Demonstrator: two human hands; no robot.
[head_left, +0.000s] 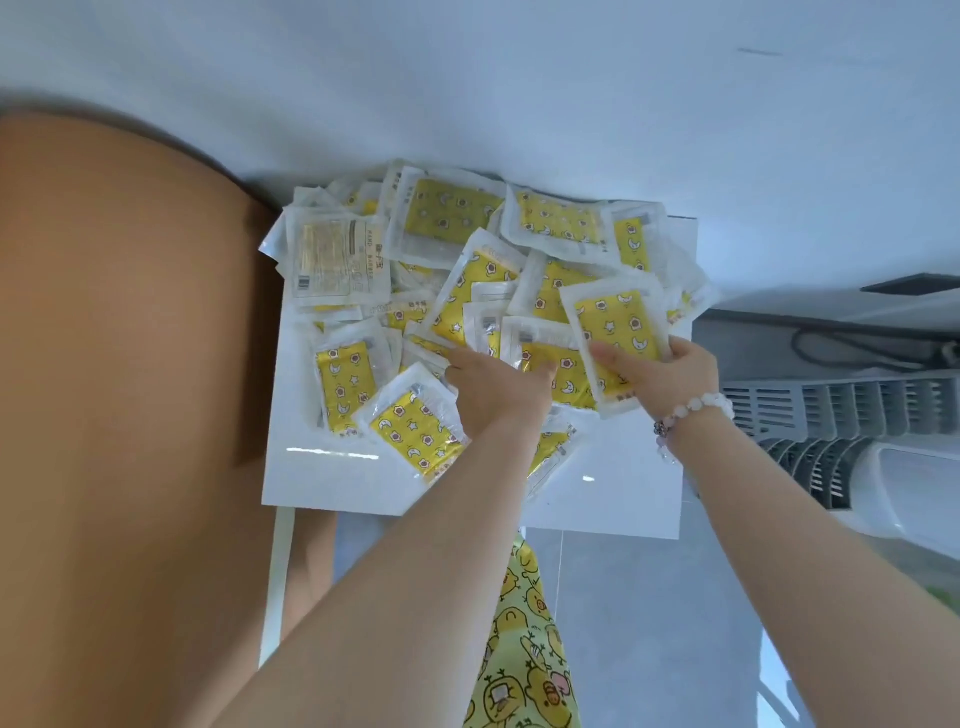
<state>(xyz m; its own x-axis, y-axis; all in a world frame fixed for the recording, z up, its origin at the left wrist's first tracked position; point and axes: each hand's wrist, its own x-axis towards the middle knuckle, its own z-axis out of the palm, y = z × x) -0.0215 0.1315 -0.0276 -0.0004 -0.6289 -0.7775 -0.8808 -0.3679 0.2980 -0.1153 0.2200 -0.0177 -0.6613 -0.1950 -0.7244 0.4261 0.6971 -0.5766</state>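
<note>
While the left hand (498, 397) lies knuckles-up on the packet pile (447, 218) (any grip is hidden), the right hand (675, 374) pinches a yellow packet (615, 325) by its near end, thumb on top. The packet's long axis runs away from the person, leaning slightly left, over the white bench (332, 478).

Looks like a small packing room: a white desk (623, 499) heaped with identical sealed packets (452, 218), a cardboard box (130, 364) left of the left hand (498, 395), grey plastic crates (831, 410) beside the right hand (670, 374).
</note>
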